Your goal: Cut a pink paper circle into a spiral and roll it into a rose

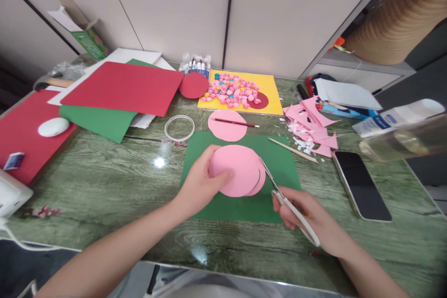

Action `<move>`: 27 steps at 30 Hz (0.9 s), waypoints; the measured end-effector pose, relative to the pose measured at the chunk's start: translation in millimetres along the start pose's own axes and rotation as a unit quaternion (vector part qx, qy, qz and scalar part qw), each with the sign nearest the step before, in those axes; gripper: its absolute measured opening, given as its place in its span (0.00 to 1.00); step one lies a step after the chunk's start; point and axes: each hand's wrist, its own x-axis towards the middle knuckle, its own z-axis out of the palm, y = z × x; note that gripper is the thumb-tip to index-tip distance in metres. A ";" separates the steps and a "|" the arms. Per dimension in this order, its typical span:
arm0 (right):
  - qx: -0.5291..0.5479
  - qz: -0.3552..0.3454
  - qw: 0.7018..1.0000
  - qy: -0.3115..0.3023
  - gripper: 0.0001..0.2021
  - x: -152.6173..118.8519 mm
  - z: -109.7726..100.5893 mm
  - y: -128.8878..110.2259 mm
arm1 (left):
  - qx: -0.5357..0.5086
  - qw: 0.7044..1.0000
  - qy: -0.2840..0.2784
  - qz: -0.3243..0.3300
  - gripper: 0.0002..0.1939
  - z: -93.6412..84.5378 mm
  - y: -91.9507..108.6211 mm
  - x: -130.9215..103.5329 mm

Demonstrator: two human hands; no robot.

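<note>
My left hand (202, 179) is closed on pink paper circles (237, 163), its thumb lying on top. They overlap above a green sheet (216, 207), and one edge sticks out at the right with a curved dark line. White-handled scissors (296, 214) are in my right hand (307, 209), their blades touching the right edge of the pink paper. Just beyond lies another pink circle (223, 132) with a dark red pencil (233, 122) across it. A pale wooden stick (293, 150) rests at the green sheet's upper right.
A yellow sheet (272, 88) holds pink pieces. Pink scraps (310, 125), a phone (363, 186) and a bottle (405, 142) are at the right. A tape roll (179, 128), red paper (125, 86) and a white mouse (53, 127) lie left.
</note>
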 end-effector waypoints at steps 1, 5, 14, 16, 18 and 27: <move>0.003 -0.001 1.000 0.001 0.21 0.2 0.2 0.1 | 0.006 1.000 0.005 0.001 0.14 0.0 0.2 0.1; 0.018 -0.005 1.000 0.002 0.21 0.9 1.2 0.4 | 0.016 1.000 0.022 0.009 0.14 -0.2 1.5 -0.1; 0.018 -0.001 1.000 0.007 0.22 2.8 2.5 0.4 | 0.002 0.999 0.032 0.016 0.13 -0.3 1.3 -1.0; 0.017 -0.001 1.000 0.009 0.23 3.0 2.6 -0.1 | -0.001 0.999 0.033 0.016 0.13 -0.1 0.9 -1.2; 0.015 -0.004 1.000 0.010 0.23 3.1 2.7 0.1 | -0.003 0.999 0.035 0.015 0.13 0.3 0.6 -1.4; 0.043 0.015 0.999 -0.001 0.23 2.1 4.0 2.5 | 0.024 0.999 0.028 0.016 0.12 -0.6 3.8 -1.6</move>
